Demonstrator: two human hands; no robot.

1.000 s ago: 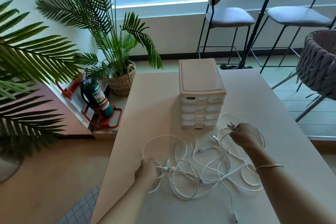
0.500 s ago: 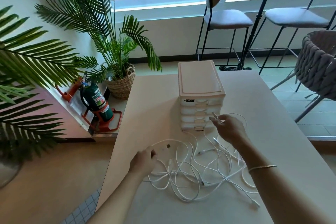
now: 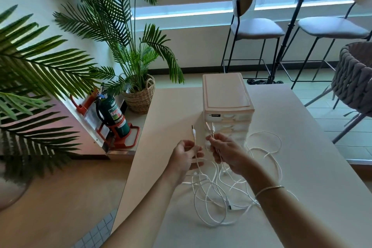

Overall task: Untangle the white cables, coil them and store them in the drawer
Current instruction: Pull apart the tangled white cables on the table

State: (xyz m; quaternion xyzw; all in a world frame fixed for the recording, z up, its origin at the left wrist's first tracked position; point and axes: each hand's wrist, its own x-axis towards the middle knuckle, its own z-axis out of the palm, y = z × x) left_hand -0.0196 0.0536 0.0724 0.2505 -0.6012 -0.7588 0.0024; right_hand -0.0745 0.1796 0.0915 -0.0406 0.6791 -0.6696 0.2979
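White cables (image 3: 219, 193) lie in a loose tangle of loops on the table (image 3: 314, 167), right below my two raised hands, with strands rising from the heap into both of them. My left hand (image 3: 186, 157) is palm-up with the fingers curled around one strand, and that cable's plug end (image 3: 193, 131) stands up above my fingers. My right hand (image 3: 227, 153) pinches two more cable ends (image 3: 210, 128) between thumb and fingertips, and those stick up too, just in front of the drawer unit (image 3: 227, 104). The two hands are close together, a narrow gap between them, both held clear of the tabletop. A thin bracelet (image 3: 269, 189) sits on my right wrist.

Past my right hand, one wide loop of cable (image 3: 265, 141) spreads over the table beside the drawer unit's right side. A dark connector (image 3: 229, 206) shows in the heap nearer to me. The drawer unit is a small pale plastic tower with a flat lid and a dark label on its front; its drawers all look pushed in, though my hands hide the lower ones.

Off the table's left edge, a green fire extinguisher (image 3: 112, 115) stands in an orange floor bracket, and a palm in a woven basket (image 3: 141, 96) stands behind it. More palm fronds (image 3: 40, 70) fill the left side. Beyond the table are two tall stools (image 3: 255, 28) by the window, and a grey woven chair (image 3: 354, 78) on the right.
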